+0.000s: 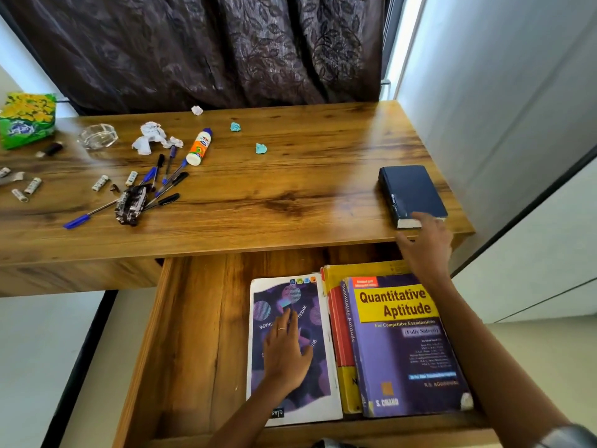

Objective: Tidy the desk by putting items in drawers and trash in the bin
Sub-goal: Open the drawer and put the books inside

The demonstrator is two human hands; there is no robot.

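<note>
The table is only partly cleared, so judge the task as early to midway. Below its front edge the drawer stands pulled out and already holds three kinds of item on its right half: a purple-covered booklet lying flat, and just beside it a stack with the "Quantitative Aptitude" book on top of a yellow and red book. The left half of the drawer floor is bare wood. Your left hand lies palm-down on the booklet with the fingers spread flat, gripping nothing. Your right hand reaches up to the dark blue book at the right front corner of the table; its fingers touch the near end of that book but have not closed around it. This book is, in all likelihood, the next item for the drawer. Left on the table, toward its left side, are a green and yellow packet, a glass ashtray, a glue bottle, a scatter of pens, and several small batteries. Trash still to be binned includes crumpled white paper, a crushed dark wrapper and two small teal scraps. No bin is in view.
</note>
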